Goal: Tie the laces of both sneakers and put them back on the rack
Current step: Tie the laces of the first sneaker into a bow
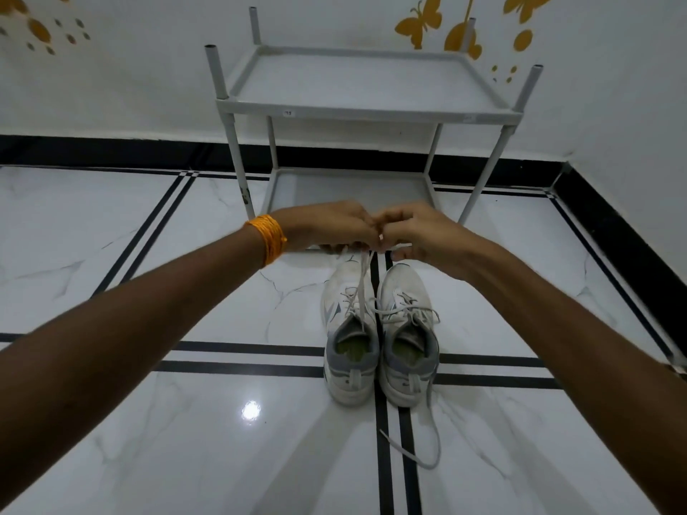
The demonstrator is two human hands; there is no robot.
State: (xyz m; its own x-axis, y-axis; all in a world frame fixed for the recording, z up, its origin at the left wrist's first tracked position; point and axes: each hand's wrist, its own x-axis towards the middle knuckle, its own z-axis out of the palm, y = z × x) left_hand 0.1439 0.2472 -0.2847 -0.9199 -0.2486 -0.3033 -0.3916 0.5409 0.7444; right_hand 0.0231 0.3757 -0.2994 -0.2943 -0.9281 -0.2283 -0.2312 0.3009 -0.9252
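Lacing step, sneaker 1 of 2. I see left hand (334, 226) and right hand (416, 232) pinched on the left sneaker (349, 328) laces (362, 280), pulled taut above the floor. Right sneaker (407, 336) loose. Next, I judge: form the bow; rack (364, 109) waits behind.

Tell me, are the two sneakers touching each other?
Cannot tell. In the head view, the left sneaker and right sneaker sit side by side, no clear gap or contact.

Dim, bluish; glare on floor (251, 410); wide-angle warping.

Home interior: glossy marble-look tiled floor (111, 224), yellow butterfly wall decals (420, 22), grey plastic shoe rack (366, 113) against wall.
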